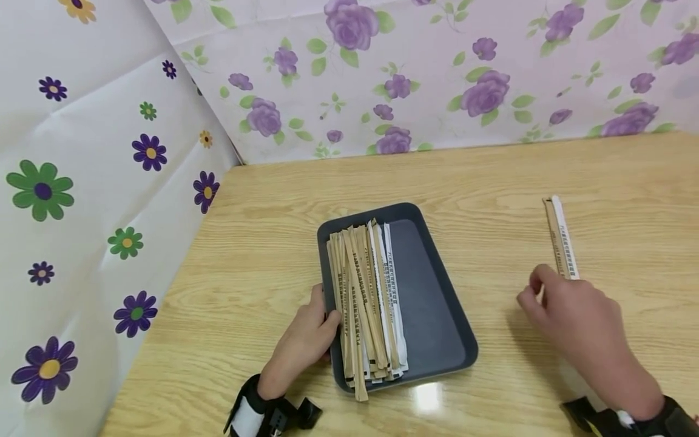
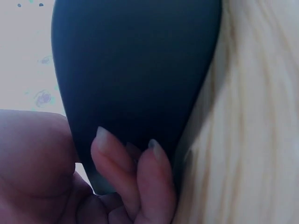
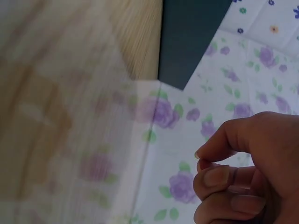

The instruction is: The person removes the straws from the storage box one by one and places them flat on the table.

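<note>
My left hand point(image 1: 306, 331) grips the left edge of a dark grey tray point(image 1: 437, 315), thumb over the rim. In the left wrist view its fingers point(image 2: 156, 182) curl against the tray's underside point(image 2: 135, 70). Slim paper-wrapped sticks point(image 1: 363, 303), tan and white with dark print, fill the tray's left half; one pokes over the near rim. To the right, a tan wrapped stick point(image 1: 555, 237) and a white one point(image 1: 565, 237) lie side by side, near ends hidden by my right hand point(image 1: 584, 328). That hand's fingers are curled, thumb and index tips close together, with nothing visible between them.
The wood-grain table point(image 1: 262, 243) carries the tray and the pair of sticks. A purple-flowered sheet point(image 1: 426, 79) hangs along the back edge, and another flowered sheet point(image 1: 98, 200) runs down the left side.
</note>
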Demonstrator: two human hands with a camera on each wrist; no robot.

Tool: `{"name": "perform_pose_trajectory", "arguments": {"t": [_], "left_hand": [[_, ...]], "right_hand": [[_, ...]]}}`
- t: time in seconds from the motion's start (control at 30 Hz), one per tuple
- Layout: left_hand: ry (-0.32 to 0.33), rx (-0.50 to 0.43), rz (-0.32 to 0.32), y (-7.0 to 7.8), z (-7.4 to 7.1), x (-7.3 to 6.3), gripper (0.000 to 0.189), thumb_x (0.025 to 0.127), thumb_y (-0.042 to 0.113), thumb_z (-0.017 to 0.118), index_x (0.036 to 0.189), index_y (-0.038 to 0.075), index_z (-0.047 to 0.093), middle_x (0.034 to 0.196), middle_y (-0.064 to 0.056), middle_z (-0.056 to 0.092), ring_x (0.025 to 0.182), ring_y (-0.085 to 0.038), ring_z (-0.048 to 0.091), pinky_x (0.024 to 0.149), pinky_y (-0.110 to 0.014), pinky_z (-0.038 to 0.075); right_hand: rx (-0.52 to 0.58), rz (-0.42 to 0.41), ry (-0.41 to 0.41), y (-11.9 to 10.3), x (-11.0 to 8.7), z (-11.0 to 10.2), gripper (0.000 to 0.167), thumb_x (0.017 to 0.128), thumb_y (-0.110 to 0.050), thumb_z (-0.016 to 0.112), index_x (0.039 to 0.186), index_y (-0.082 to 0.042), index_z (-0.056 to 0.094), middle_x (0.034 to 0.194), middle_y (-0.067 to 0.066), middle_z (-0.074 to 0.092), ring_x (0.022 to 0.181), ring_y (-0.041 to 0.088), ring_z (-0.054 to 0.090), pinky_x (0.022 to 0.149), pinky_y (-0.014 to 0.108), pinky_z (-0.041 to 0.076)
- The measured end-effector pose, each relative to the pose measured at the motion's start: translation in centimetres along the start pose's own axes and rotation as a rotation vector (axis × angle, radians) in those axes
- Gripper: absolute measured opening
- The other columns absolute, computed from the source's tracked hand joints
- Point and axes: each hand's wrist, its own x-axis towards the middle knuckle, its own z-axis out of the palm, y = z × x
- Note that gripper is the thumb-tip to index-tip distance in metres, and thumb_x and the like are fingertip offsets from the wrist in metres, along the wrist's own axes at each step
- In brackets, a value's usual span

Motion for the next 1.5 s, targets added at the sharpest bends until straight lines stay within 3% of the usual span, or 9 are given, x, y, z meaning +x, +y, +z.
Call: {"name": "perform_pose_trajectory", "arguments": {"t": [0.37, 0.57, 0.7, 0.83, 1.07, 1.3, 1.5], "left_hand": [[0.015, 0.019, 0.026, 0.1, -0.2, 0.0, 0.051, 0.099, 0.011, 0.039, 0.146, 0.0, 0.023, 0.068, -0.009, 0.06, 0.045, -0.018, 0.055, 0.045, -0.036, 0.045], [0.017, 0.022, 0.028, 0.1, 0.1, 0.0, 0.051, 0.099, 0.011, 0.039, 0.146, -0.002, 0.023, 0.069, -0.01, 0.06, 0.047, -0.017, 0.056, 0.046, -0.035, 0.045], [0.019, 0.017, 0.033, 0.1, 0.1, -0.1, 0.052, 0.098, 0.012, 0.04, 0.146, -0.003, 0.023, 0.07, -0.011, 0.061, 0.049, -0.017, 0.057, 0.047, -0.035, 0.044], [0.011, 0.006, 0.035, 0.0, 0.1, 0.0, 0.052, 0.099, 0.012, 0.039, 0.146, -0.003, 0.022, 0.071, -0.011, 0.061, 0.048, -0.018, 0.057, 0.045, -0.035, 0.046], [0.007, 0.0, 0.029, -0.1, 0.0, 0.0, 0.05, 0.1, 0.012, 0.038, 0.145, -0.002, 0.022, 0.068, -0.009, 0.06, 0.045, -0.018, 0.055, 0.044, -0.035, 0.045], [0.009, 0.01, 0.028, -0.1, 0.0, -0.1, 0.05, 0.099, 0.011, 0.038, 0.145, -0.002, 0.023, 0.066, -0.008, 0.059, 0.046, -0.018, 0.055, 0.045, -0.035, 0.044], [0.011, 0.001, 0.027, -0.1, 0.0, -0.1, 0.049, 0.099, 0.011, 0.038, 0.144, -0.003, 0.024, 0.069, -0.01, 0.061, 0.047, -0.018, 0.056, 0.045, -0.035, 0.045]], "right_hand": [[0.051, -0.086, 0.109, -5.2, 0.0, 1.7, 0.006, 0.083, -0.01, 0.056, 0.078, -0.008, 0.054, 0.045, -0.008, 0.028, 0.036, 0.009, 0.024, 0.037, 0.026, 0.018], [0.084, -0.067, 0.08, -8.0, -0.2, 2.2, 0.008, 0.087, -0.015, 0.059, 0.081, -0.01, 0.058, 0.046, -0.008, 0.031, 0.037, 0.01, 0.029, 0.036, 0.029, 0.023], [0.086, -0.106, 0.062, -10.2, -0.6, 2.7, 0.014, 0.086, -0.017, 0.064, 0.076, -0.012, 0.056, 0.047, -0.008, 0.034, 0.038, 0.01, 0.032, 0.035, 0.029, 0.026], [0.078, -0.135, 0.006, -12.3, -1.0, 3.3, 0.025, 0.086, -0.021, 0.067, 0.068, -0.015, 0.051, 0.049, -0.008, 0.037, 0.039, 0.011, 0.035, 0.036, 0.029, 0.028], [0.067, -0.108, -0.202, -14.5, -1.4, 4.0, 0.039, 0.091, -0.033, 0.064, 0.062, -0.017, 0.041, 0.05, -0.005, 0.038, 0.041, 0.012, 0.039, 0.037, 0.03, 0.031], [0.058, -0.094, -0.253, -14.7, -1.6, 4.4, 0.039, 0.087, -0.03, 0.067, 0.06, -0.016, 0.043, 0.05, -0.003, 0.04, 0.042, 0.011, 0.04, 0.037, 0.03, 0.034], [0.127, -0.051, -0.317, -14.3, -1.5, 4.6, 0.036, 0.083, -0.02, 0.064, 0.056, -0.017, 0.04, 0.05, -0.007, 0.03, 0.043, 0.009, 0.03, 0.037, 0.027, 0.028]]}}
